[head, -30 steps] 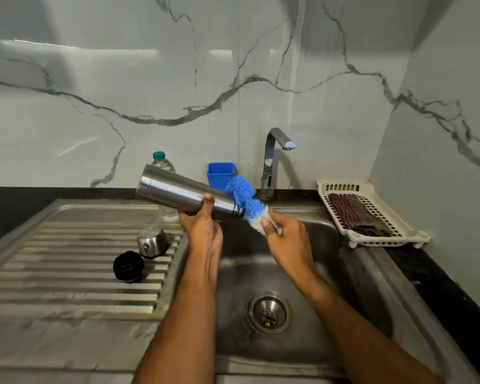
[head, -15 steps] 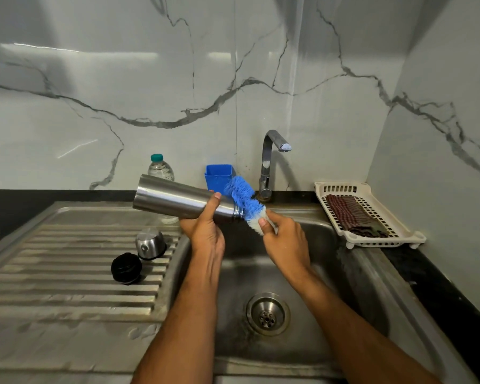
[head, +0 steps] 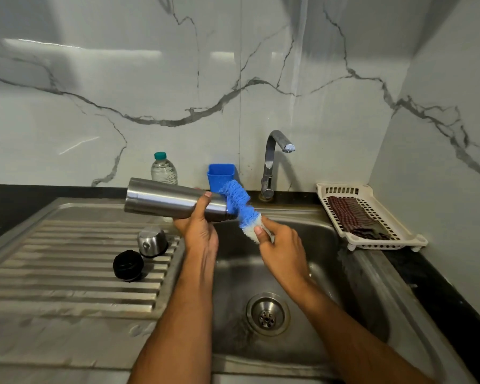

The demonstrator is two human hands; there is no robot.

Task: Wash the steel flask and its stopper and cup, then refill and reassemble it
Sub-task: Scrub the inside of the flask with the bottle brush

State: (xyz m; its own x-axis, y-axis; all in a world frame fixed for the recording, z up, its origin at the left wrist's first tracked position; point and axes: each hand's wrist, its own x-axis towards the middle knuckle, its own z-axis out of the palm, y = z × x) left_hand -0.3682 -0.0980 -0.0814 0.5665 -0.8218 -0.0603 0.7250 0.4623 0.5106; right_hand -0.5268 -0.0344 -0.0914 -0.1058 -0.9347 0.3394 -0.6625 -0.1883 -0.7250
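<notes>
My left hand [head: 200,228] grips the steel flask [head: 164,199] near its neck, holding it almost level over the left rim of the sink with its mouth pointing right. In my right hand [head: 280,250] I pinch the white base of a blue bottle brush [head: 237,200], whose bristles bend against the flask's mouth. On the ribbed draining board [head: 67,273] the steel cup [head: 152,241] lies upside down, and the black stopper [head: 128,266] sits just in front of it.
The sink basin [head: 330,273] with its drain [head: 268,314] lies below my hands. Behind stand a tap [head: 272,162], a blue holder [head: 221,176] and a plastic water bottle [head: 163,169]. A white rack [head: 372,217] with a checked cloth sits at the right.
The flask has tilted closer to level and the brush head has bent further against its mouth. Both hands keep their hold.
</notes>
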